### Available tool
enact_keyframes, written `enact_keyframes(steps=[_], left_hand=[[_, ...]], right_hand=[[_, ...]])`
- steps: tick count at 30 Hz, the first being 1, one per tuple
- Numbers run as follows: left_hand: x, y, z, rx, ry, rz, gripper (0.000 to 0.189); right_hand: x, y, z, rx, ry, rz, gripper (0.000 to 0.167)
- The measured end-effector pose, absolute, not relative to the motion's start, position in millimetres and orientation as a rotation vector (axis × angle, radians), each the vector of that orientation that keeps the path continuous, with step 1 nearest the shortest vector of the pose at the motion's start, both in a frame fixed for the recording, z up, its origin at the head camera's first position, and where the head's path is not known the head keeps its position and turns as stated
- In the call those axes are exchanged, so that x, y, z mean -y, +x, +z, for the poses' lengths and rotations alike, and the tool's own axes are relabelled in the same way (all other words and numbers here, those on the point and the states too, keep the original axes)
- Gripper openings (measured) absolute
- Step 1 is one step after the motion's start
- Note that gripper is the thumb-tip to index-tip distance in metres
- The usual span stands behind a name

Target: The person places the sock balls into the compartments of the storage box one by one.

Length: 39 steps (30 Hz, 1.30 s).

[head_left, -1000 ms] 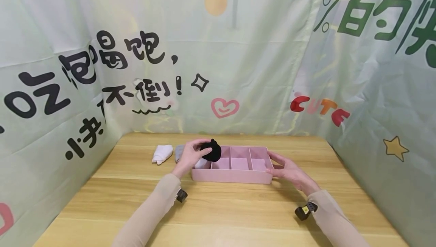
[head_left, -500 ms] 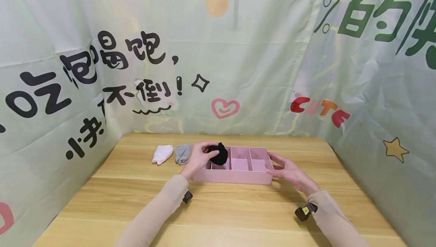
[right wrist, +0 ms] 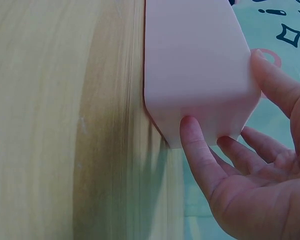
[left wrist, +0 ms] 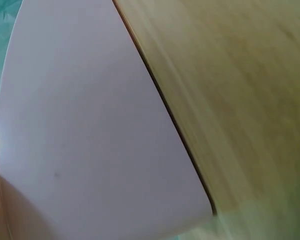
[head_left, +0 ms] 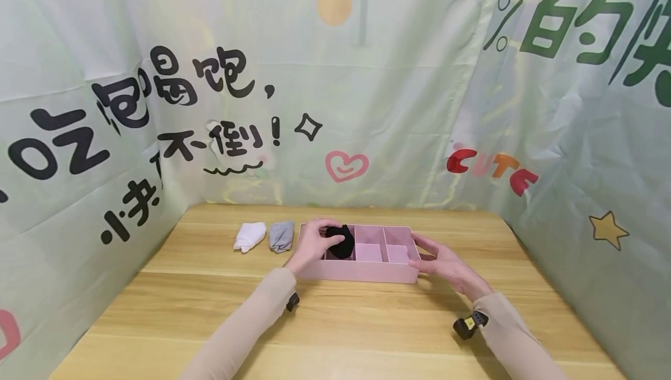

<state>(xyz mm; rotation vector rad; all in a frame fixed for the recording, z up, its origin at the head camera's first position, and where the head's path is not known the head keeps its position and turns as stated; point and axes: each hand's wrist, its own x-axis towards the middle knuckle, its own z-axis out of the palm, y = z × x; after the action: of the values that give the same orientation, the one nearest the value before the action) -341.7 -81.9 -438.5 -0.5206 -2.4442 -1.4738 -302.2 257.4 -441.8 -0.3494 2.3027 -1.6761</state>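
Observation:
My left hand (head_left: 313,244) pinches a balled-up black sock (head_left: 343,243) between thumb and fingers, low in the second compartment from the left of a pink divided box (head_left: 356,271). The leftmost compartment is hidden behind that hand. At the box's right end, my right hand (head_left: 445,263) holds on: in the right wrist view its thumb (right wrist: 270,75) lies at the rim and its fingers (right wrist: 195,137) touch the end wall. The left wrist view is filled mostly by the box's front wall (left wrist: 90,110), with a bit of hand at the left edge.
A folded white sock (head_left: 250,236) and a folded grey sock (head_left: 282,236) lie on the wooden table (head_left: 335,322) left of the box. Two more compartments (head_left: 369,252) lie to the right of the black sock. Printed fabric walls (head_left: 398,106) enclose the table's back and sides.
My left hand has moved right and down with the black sock, from over the leftmost compartment into the second. The grey sock has come into full view. My right hand stays put.

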Motion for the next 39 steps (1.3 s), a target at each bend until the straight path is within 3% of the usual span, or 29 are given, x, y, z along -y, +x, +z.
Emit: enact_keyframes(steps=[19,39], left_hand=[[92,-341,-435,2.263,-0.538,-1.728,0.016],[134,-339,-429,2.246,-0.303,-1.794,0.023]], right_hand=[[-257,-302,-443,-2.279,-0.368,-1.699,0.083],[-259,-301,-443,-2.291,-0.368,-1.683,0.081]])
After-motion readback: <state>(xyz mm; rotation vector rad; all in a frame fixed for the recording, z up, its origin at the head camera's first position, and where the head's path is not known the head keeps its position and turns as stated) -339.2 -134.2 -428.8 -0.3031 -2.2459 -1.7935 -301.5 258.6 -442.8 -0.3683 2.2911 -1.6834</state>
